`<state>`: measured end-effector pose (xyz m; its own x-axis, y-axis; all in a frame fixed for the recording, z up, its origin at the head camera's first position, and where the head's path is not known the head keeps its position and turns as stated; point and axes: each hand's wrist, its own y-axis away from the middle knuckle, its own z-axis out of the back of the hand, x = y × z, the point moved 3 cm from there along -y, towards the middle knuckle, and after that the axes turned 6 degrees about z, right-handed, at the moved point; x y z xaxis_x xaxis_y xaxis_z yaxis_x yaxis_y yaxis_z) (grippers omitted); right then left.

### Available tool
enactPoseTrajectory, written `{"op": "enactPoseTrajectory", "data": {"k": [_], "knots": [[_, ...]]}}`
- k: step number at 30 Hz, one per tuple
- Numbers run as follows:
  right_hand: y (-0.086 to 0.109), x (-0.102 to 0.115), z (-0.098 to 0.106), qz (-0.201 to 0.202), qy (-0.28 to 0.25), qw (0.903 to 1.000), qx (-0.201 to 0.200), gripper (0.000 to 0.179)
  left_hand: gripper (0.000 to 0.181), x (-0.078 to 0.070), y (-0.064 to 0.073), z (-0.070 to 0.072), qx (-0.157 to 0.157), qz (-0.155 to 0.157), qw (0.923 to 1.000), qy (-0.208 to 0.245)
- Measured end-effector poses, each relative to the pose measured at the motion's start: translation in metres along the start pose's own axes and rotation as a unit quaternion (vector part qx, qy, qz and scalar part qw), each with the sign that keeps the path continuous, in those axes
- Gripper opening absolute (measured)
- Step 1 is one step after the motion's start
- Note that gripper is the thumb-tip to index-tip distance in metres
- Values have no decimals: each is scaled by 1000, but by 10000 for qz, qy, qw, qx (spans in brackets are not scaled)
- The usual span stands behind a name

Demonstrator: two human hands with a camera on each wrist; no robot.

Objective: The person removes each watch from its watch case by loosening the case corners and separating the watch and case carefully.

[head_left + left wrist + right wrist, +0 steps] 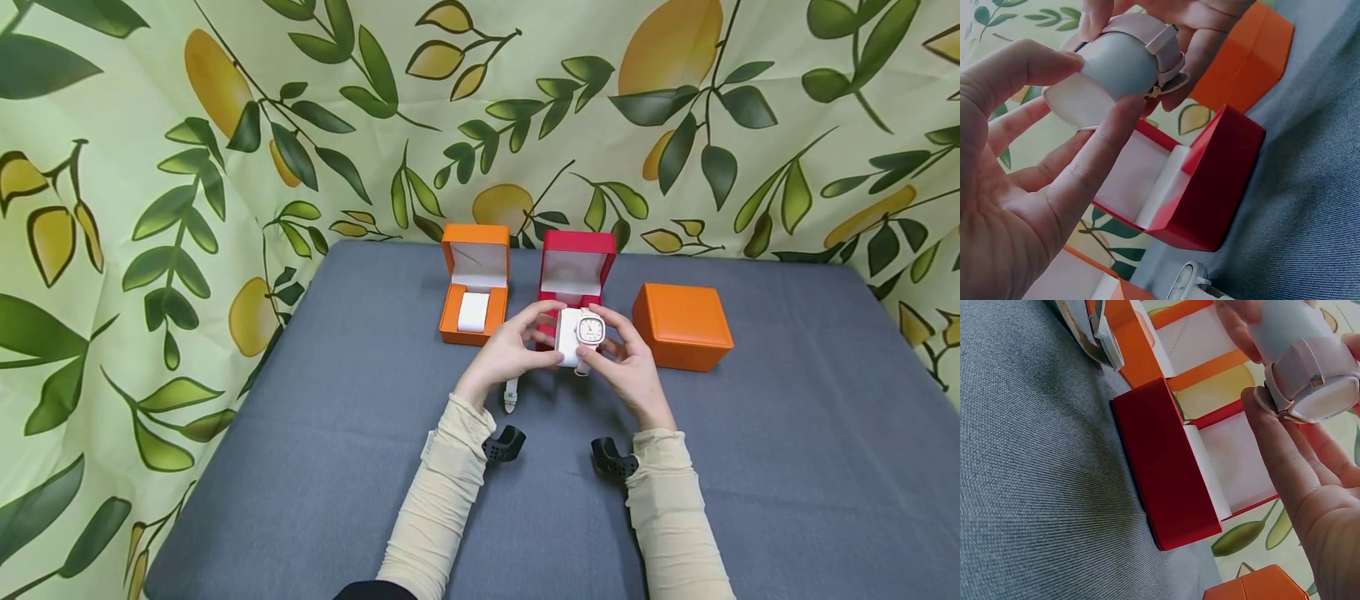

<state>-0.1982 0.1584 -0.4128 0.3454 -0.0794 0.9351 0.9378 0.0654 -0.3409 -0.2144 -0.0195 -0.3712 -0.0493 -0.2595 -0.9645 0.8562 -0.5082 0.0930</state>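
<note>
Above the front of an open red watch box (pixel 577 250), both hands hold a white watch cushion (pixel 567 335). My left hand (pixel 508 352) pinches its left end between thumb and fingers. A pale pink wristwatch (pixel 590 330) with a squarish face is wrapped around the cushion's right end. My right hand (pixel 632 367) grips the watch, thumb at the near side and fingers at the far side. In the left wrist view the strap's buckle (pixel 1172 81) shows beside the right fingers. The red box holds a white lining (pixel 1238 456).
Left of the red box stands an open orange box (pixel 452 312) with a white cushion (pixel 473 312) inside. A closed orange box (pixel 682 325) is at the right. Another watch with a pale strap (pixel 511 396) lies on the grey cloth (pixel 337 433), partly behind my left hand.
</note>
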Motion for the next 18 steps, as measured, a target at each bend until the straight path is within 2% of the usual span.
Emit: {"op": "enactPoseTrajectory", "data": {"k": [7, 11, 18], "knots": [[0, -1, 1, -135, -318, 9994, -95, 57, 61, 23, -13, 1, -172, -1, 9997, 198], [0, -1, 0, -37, -164, 9998, 89, 58, 61, 25, -14, 1, -168, -109, 9998, 26], [1, -1, 1, 1, -189, 9995, 242, 57, 62, 25, -15, 1, -80, -61, 9999, -52]]}}
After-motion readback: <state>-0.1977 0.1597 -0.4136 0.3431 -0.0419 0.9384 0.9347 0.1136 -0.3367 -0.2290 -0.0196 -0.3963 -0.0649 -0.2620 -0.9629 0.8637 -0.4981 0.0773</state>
